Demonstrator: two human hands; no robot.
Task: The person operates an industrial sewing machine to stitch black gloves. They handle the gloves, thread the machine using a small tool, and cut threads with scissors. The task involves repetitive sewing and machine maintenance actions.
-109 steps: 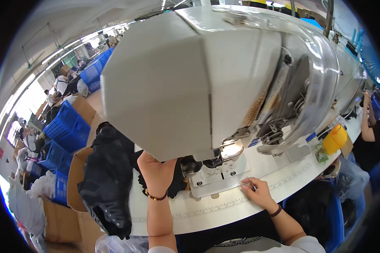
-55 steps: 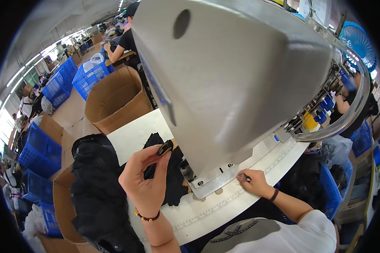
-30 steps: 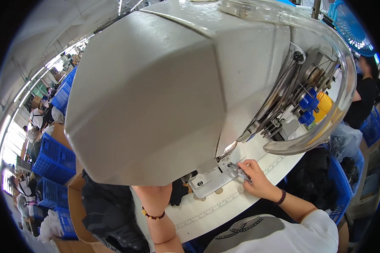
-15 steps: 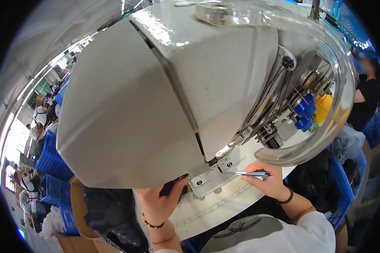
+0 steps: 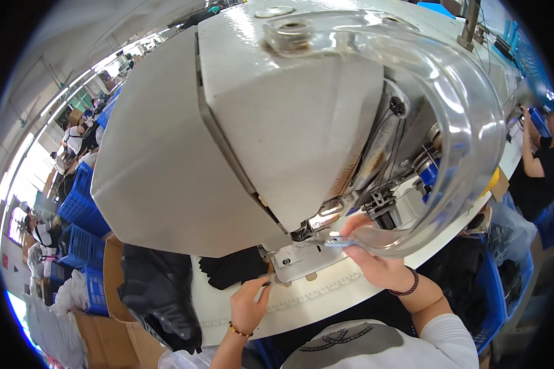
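Above the white table, my right hand grips tweezers with a pale blue body. Their thin tip is at the needle area of a grey sewing machine, just above the metal needle plate. Part of my fingers shows through the curved clear guard. My left hand is in front of the plate's left side, its thumb and finger brought together. A small dark bit shows at those fingertips, too small to name. Black fabric pieces lie on the table just beyond that hand.
The clear plastic guard arcs over the machine's right side. Black garments and a cardboard box stand left of the table. Blue crates line the far left; another blue bin is at right. Another person is beyond it.
My right hand has moved up and left, bringing the tweezers to the needle area. My left hand has drawn back from the machine head's lower edge, and the black fabric now shows fully. The view has shifted.
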